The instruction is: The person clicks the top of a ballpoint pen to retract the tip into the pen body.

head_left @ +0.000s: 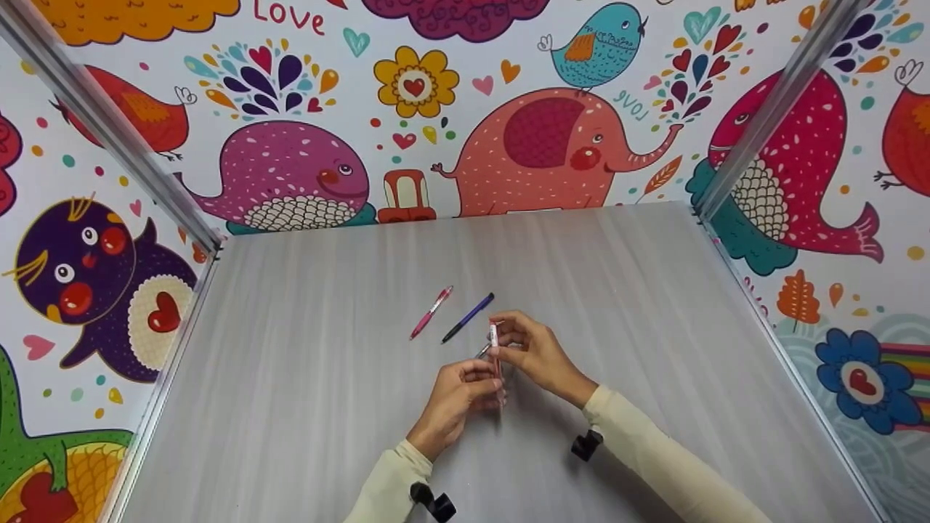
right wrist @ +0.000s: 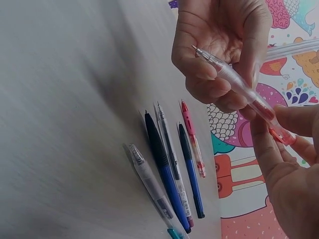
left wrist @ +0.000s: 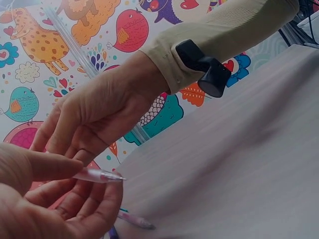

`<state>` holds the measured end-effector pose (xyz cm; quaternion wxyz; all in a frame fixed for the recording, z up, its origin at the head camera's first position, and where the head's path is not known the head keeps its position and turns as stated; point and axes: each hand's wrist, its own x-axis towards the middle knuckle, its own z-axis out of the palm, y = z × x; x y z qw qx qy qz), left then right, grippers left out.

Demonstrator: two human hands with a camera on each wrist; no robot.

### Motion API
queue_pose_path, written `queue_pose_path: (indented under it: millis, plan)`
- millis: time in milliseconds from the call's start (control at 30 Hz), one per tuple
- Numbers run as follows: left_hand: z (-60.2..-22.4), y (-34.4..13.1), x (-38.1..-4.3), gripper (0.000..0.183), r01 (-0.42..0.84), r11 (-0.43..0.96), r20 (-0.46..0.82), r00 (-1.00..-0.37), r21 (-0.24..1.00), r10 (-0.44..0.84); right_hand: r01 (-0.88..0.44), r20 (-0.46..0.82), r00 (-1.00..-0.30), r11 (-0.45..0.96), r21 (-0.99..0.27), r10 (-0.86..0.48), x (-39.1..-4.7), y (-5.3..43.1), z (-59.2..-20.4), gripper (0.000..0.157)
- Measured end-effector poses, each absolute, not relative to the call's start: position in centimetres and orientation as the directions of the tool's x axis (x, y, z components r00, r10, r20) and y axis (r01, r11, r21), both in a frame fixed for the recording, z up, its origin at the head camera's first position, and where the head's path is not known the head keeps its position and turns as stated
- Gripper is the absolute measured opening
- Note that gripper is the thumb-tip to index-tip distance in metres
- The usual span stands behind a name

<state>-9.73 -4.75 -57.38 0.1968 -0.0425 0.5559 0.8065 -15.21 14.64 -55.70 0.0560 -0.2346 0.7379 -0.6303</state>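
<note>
Pen (right wrist: 239, 84) in both hands now, translucent and reddish, up above the counter (head_left: 305, 363), right of the pink pen (head_left: 431, 312) and nearer the person! Left hand (head_left: 458, 399) has a narrow grip on the barrel; right hand (head_left: 538, 352) pinches the rear end. Steady does it, one would judge: light, even pressure, both ends in line so the slim barrel neither twists nor slips, fingertips clear of that bare tip. And the direction? Tip towards the person, rear towards the patterned wall (head_left: 418, 156) beyond the pink pen, long axis running near to far. Blue pen (head_left: 468, 317) lies just right of the pink pen.
</note>
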Motion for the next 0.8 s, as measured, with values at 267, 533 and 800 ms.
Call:
queue_pose_path:
  millis: [267,533,800]
  plan:
    - [-57.38,-4.82,-9.65,0.03,-0.365,-0.282,-0.298,-0.92,0.887,0.255,-0.271,0.199,-0.89,0.125,-0.954,-0.41,-15.12,14.52,-55.81,0.047]
    - [-57.62,-4.78,-9.46,0.03,-0.356,-0.263,-0.292,-0.923,0.897,0.252,-0.276,0.194,-0.892,0.15,-0.949,-0.408,-14.93,14.66,-56.07,0.055]
    - [-57.49,-5.02,-9.34,0.03,-0.291,-0.168,-0.256,-0.945,0.942,0.203,-0.281,0.208,-0.897,0.139,-0.949,-0.391,-14.92,14.97,-55.87,0.051]
